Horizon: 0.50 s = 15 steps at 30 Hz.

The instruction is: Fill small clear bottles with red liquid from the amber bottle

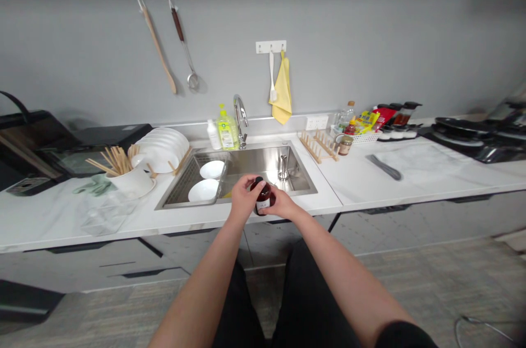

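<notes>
Gripping brown bottle (263, 198), left hand (245, 198) atop, right hand (283, 204) beside (sink (267, 161) behind)

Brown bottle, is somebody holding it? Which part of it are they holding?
Yes. The left hand holds the black cap at the top of the brown bottle, and the right hand holds the bottle's side, low down near the label.

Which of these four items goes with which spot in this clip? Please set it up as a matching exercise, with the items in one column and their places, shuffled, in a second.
Items:
1. Amber bottle
2. Yellow towel
3. Wooden chopsticks
4. Wooden dish rack

Places:
A. On the counter, right of the sink
B. Hanging from a wall hook
C. Held between the left hand and right hand
D. Standing in a white holder

Pairs: 1-C, 2-B, 3-D, 4-A
</notes>
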Tool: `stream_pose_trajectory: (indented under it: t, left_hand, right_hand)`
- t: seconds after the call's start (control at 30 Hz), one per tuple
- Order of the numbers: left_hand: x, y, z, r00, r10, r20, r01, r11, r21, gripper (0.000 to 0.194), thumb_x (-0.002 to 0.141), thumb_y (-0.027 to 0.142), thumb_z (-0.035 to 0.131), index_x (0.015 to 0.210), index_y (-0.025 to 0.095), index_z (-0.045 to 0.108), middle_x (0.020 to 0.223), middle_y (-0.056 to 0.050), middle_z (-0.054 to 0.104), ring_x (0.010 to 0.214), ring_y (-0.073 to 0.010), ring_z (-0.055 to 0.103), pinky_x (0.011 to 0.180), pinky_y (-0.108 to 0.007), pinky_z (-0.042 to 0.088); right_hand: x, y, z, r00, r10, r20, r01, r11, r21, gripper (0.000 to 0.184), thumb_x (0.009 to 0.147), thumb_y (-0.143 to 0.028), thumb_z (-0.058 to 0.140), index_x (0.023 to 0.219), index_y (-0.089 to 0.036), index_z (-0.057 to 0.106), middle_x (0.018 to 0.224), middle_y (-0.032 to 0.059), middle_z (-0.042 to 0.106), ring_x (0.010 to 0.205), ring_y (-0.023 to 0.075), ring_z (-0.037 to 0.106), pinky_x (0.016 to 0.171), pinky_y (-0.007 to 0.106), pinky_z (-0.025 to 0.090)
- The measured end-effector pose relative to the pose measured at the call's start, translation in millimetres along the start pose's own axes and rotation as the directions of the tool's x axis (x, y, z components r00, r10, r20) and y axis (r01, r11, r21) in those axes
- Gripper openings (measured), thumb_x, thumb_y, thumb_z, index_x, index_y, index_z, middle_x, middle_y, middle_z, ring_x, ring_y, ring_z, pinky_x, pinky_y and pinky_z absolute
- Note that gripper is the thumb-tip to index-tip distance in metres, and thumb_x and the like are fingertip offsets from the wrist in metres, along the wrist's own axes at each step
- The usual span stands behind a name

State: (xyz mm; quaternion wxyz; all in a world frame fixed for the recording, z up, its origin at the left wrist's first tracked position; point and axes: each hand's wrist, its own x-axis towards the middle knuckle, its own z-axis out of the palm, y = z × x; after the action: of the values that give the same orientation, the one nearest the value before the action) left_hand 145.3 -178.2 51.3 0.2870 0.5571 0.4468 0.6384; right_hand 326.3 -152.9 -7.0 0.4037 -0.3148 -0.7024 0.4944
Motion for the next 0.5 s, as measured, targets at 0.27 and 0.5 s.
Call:
stream_pose_trajectory:
  t: [0.27, 0.5]
  left_hand:
    - [2.7, 18.3, -23.5, 0.993, -0.084, -0.081, 0.053, 0.942, -0.331, 0.048, 0.075, 0.046, 0.103, 0.105, 0.022, 0.076, 0.115, -0.011, 0.087, 0.107, -0.0260, 0.083, 0.110, -0.051, 0.064]
    - [-7.6, -7.1, -99.7, 0.956, -0.238, -0.174, 0.152, 0.904, -0.401, 0.057, 0.066, 0.048, 0.105, 0.104, 0.023, 0.071, 0.089, -0.002, 0.082, 0.084, -0.0206, 0.081, 0.094, -0.045, 0.068]
  right_hand:
    - [-0.2, -1.7, -2.0, 1.000, -0.003, -0.025, 0.002, 0.999, -0.035, 0.096, 0.060, -0.033, 0.110, 0.147, -0.026, 0.072, 0.127, 0.0078, 0.086, 0.116, 0.0340, 0.082, 0.103, 0.048, 0.066]
    - [-1.3, -4.4, -2.9, 1.000, -0.015, -0.017, 0.013, 0.998, -0.068, 0.092, 0.063, -0.037, 0.110, 0.146, -0.024, 0.073, 0.123, 0.0075, 0.086, 0.114, 0.0325, 0.081, 0.103, 0.045, 0.064]
